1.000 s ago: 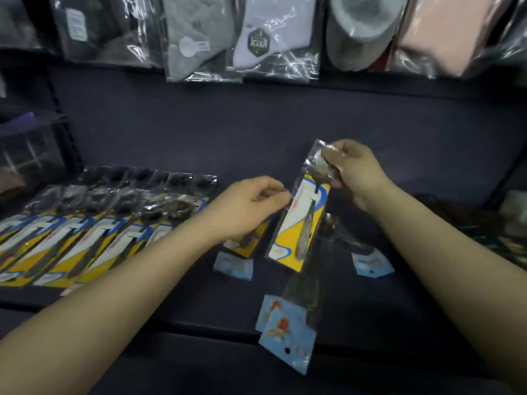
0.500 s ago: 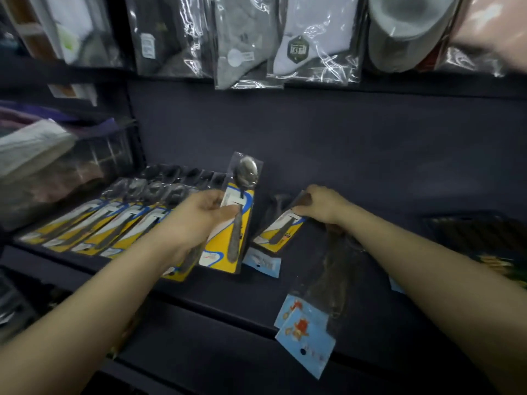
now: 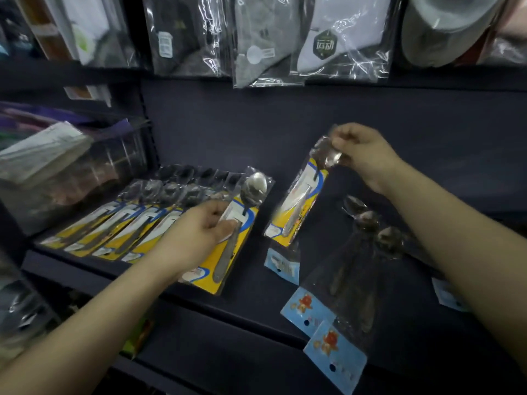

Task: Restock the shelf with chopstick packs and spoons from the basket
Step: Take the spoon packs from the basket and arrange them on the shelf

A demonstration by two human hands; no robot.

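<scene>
Item: my left hand (image 3: 199, 235), arm reaching forward, fingers curled onto a yellow spoon pack (image 3: 228, 243) lying on the shelf (image 3: 256, 303). My right hand (image 3: 362, 155), raised, pinches a second spoon pack (image 3: 299, 203) by its top, hanging tilted below.

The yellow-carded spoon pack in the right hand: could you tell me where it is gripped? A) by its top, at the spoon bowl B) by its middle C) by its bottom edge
A: the right hand pinches the yellow-carded spoon pack at its clear top, so the card hangs below.
</scene>
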